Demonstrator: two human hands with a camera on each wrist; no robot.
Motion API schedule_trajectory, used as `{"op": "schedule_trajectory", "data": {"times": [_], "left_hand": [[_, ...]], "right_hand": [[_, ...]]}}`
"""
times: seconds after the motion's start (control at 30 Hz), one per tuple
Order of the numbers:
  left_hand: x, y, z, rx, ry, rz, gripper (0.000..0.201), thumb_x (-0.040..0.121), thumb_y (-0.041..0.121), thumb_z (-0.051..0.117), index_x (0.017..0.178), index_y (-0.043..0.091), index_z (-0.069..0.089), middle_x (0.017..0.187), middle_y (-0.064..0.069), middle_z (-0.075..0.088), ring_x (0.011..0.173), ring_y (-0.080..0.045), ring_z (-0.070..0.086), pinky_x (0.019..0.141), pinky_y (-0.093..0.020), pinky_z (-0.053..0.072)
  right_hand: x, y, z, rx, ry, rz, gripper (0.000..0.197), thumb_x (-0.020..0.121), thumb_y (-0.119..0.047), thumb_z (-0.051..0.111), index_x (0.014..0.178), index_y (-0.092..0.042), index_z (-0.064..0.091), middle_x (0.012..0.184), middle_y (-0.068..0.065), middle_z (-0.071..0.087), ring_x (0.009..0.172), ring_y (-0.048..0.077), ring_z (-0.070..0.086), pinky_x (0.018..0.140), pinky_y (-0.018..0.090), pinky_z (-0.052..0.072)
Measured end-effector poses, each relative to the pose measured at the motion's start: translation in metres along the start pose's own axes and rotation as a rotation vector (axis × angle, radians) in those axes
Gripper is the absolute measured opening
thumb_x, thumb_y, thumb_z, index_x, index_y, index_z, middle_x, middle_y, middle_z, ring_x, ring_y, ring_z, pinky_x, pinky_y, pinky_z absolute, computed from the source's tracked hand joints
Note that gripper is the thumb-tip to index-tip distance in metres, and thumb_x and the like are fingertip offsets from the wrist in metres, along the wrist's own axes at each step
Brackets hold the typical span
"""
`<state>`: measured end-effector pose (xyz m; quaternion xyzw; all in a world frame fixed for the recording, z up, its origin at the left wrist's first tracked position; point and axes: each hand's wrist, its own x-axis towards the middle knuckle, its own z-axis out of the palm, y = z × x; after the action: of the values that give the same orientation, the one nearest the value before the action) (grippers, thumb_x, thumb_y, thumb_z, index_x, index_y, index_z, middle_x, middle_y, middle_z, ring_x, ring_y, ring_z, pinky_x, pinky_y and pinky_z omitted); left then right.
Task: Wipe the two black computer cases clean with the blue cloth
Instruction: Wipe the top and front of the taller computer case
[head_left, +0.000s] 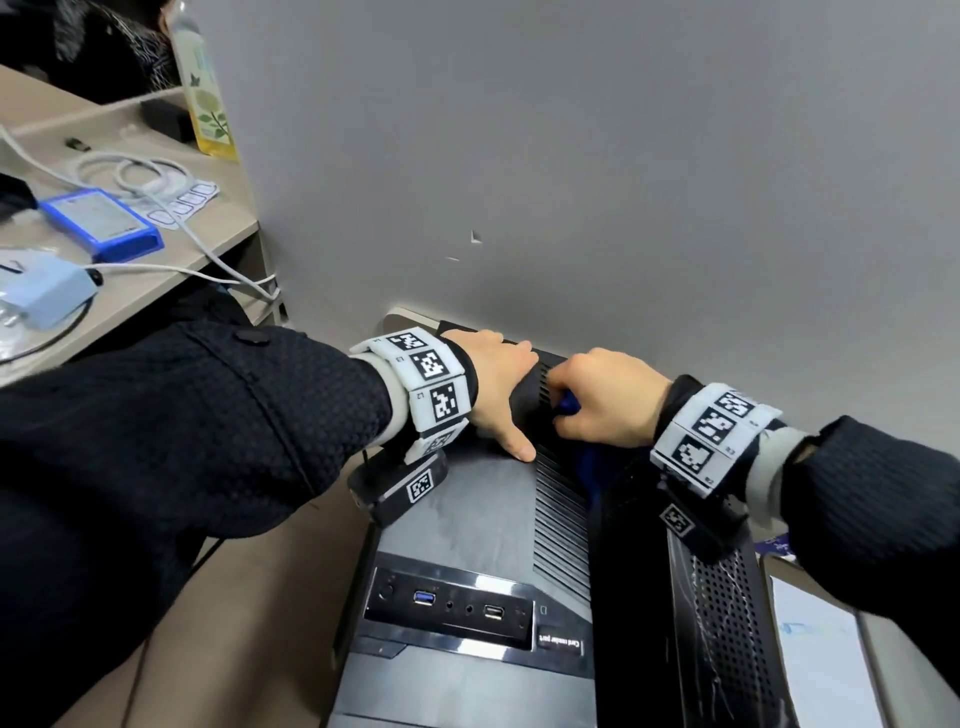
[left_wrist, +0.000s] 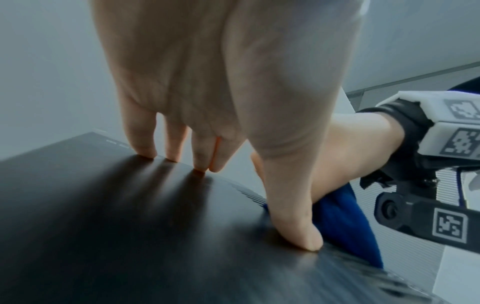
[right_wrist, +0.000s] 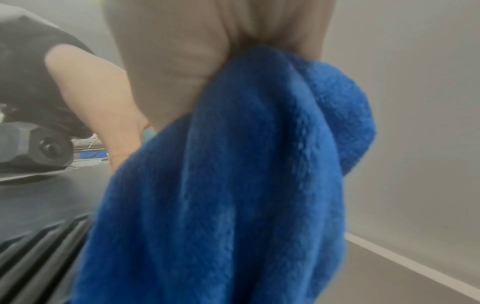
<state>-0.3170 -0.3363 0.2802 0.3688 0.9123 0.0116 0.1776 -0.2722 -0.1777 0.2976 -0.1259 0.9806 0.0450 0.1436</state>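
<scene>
Your left hand (left_wrist: 207, 82) rests on the case (head_left: 467, 499), fingers straight, tips and thumb pressing its top; your right hand (head_left: 608, 400) is clenched round the cloth (right_wrist: 233, 185) over the vent slats (head_left: 563, 514).

Grey wall (head_left: 597, 156) fills the upper field, matte, with a small chip in the paint (head_left: 475, 237). Pale skirting strip at its foot (right_wrist: 415, 265). Beige-brown floor (head_left: 270, 582) below. At left, a light beige table (head_left: 156, 280) butts against the wall's edge, with a raised back shelf (head_left: 104, 111). White cables (head_left: 150, 179) lie coiled on the table, one trailing over its edge. Light even, soft, no hard shadows.
</scene>
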Motion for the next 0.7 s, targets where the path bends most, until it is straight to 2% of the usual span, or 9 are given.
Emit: {"op": "schedule_trajectory", "data": {"times": [0.13,0.27,0.33,0.47,0.57,0.7], "left_hand": [[0.0,0.008,0.002,0.051,0.003,0.031,0.105,0.055,0.081,0.066,0.138,0.021,0.042,0.153,0.003,0.033,0.134,-0.023,0.037,0.103,-0.045,0.042],[-0.001,0.011,0.001,0.025,0.033,0.029,0.093,0.055,0.077,0.07,0.128,0.022,0.049,0.131,0.004,0.05,0.122,-0.023,0.047,0.096,-0.044,0.047],[-0.002,0.011,0.001,0.042,0.025,0.031,0.097,0.058,0.078,0.067,0.133,0.022,0.046,0.14,0.002,0.045,0.129,-0.025,0.042,0.1,-0.046,0.045],[-0.007,0.01,0.001,0.052,0.007,0.022,0.104,0.063,0.079,0.064,0.143,0.019,0.036,0.155,0.003,0.028,0.141,-0.023,0.028,0.109,-0.046,0.037],[-0.012,0.01,0.001,0.038,-0.009,0.011,0.107,0.065,0.078,0.064,0.148,0.019,0.03,0.16,0.003,0.017,0.146,-0.023,0.018,0.114,-0.045,0.031],[-0.021,0.004,0.003,0.078,-0.037,-0.029,0.111,0.06,0.08,0.064,0.148,0.023,0.028,0.159,0.001,0.018,0.144,-0.027,0.021,0.113,-0.046,0.031]], "right_hand": [[-0.01,0.005,-0.001,-0.068,-0.097,-0.005,0.016,0.073,-0.029,0.066,0.077,-0.029,0.05,0.074,-0.005,0.052,0.072,0.022,0.049,0.062,0.027,0.036],[0.001,-0.01,-0.005,-0.011,-0.013,-0.038,0.015,0.075,-0.027,0.065,0.08,-0.029,0.051,0.073,-0.005,0.052,0.072,0.022,0.048,0.062,0.028,0.039],[-0.002,-0.006,-0.003,0.028,-0.002,-0.016,0.015,0.075,-0.027,0.065,0.078,-0.028,0.05,0.072,-0.006,0.052,0.074,0.023,0.05,0.063,0.029,0.041],[-0.024,0.011,0.005,-0.013,-0.065,0.075,0.015,0.074,-0.031,0.066,0.073,-0.03,0.051,0.07,-0.012,0.049,0.079,0.021,0.052,0.065,0.026,0.037],[-0.04,0.02,0.003,0.051,0.028,0.141,0.007,0.077,-0.035,0.065,0.076,-0.031,0.06,0.076,-0.01,0.057,0.087,0.02,0.059,0.068,0.027,0.042],[-0.059,0.046,0.002,0.321,0.189,0.259,0.016,0.073,-0.031,0.072,0.065,-0.031,0.058,0.073,-0.008,0.065,0.079,0.019,0.061,0.074,0.033,0.05]]}}
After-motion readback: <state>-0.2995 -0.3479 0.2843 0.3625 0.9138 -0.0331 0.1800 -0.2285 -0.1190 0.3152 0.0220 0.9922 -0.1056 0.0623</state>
